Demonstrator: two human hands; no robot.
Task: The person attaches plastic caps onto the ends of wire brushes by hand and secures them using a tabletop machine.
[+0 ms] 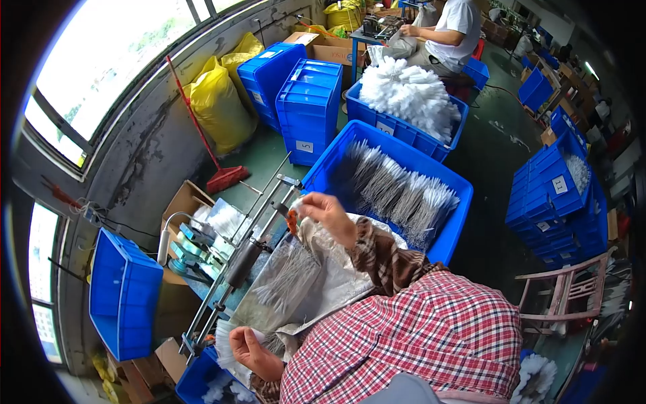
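My right hand (328, 217) is closed in a pinch at the upper end of a metal frame with rods and a dark roller (243, 262). A small whitish thing shows at its fingertips, beside an orange part (291, 221); its kind is unclear. Lower down, my left hand (256, 351) has its fingers curled together. White bristles (227, 340) fan out beside it, and what its fingers hold is too small to make out. Between the hands, thin wire-stemmed brushes with white tips (288, 277) lie on a pale sheet (340, 279) over my lap.
A blue bin (464, 225) beside me holds rows of white-tipped wire brushes. Behind it stands another bin (404, 128) heaped with white brushes. Blue bins (309, 108), yellow sacks (219, 101) and a red broom (225, 176) line the wall. A seated person (451, 34) works farther back.
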